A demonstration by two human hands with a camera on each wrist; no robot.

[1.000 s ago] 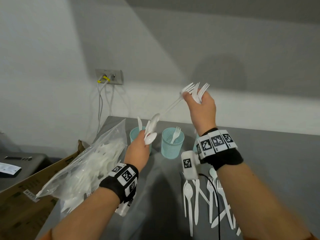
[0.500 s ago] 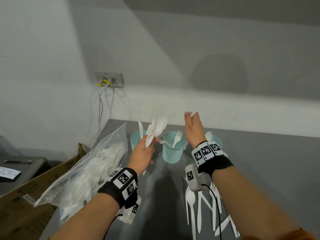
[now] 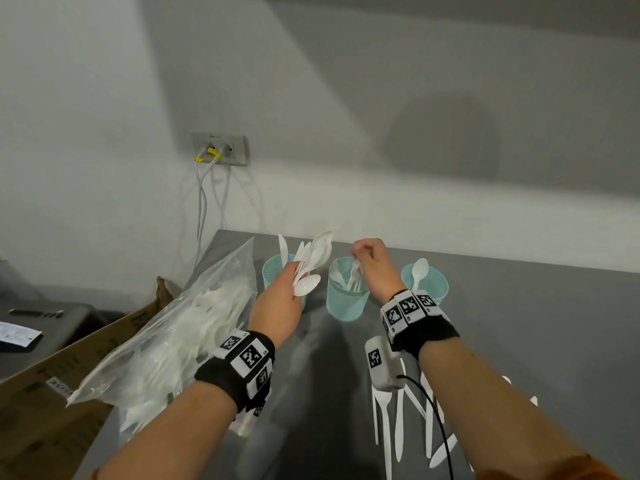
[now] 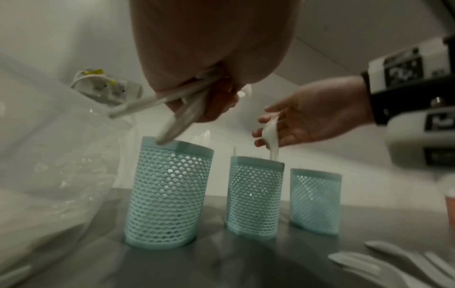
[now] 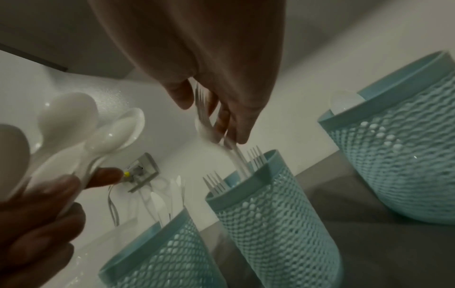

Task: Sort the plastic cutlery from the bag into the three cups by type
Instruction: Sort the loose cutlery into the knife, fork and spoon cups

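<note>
Three teal mesh cups stand in a row. The left cup (image 3: 273,271) holds a knife (image 3: 282,244), the middle cup (image 3: 346,303) holds forks and the right cup (image 3: 431,282) holds a spoon (image 3: 419,270). My left hand (image 3: 294,275) grips a bunch of white spoons (image 3: 315,258) bowls-up, just above the left cup (image 4: 169,193). My right hand (image 3: 363,258) hovers over the middle cup (image 5: 270,214) and pinches several forks (image 5: 204,117), tines up. Their handles reach down into that cup. The clear bag (image 3: 166,341) of cutlery lies to the left.
Loose white spoons, knives and forks (image 3: 398,420) lie on the grey table (image 3: 536,341) under my right forearm. A cardboard box (image 3: 41,410) stands off the table's left edge. A wall socket with cables (image 3: 218,148) is behind the bag.
My right hand came down from high above with the forks and now has their handles in the middle cup. My left hand with the spoons rose slightly toward the left cup.
</note>
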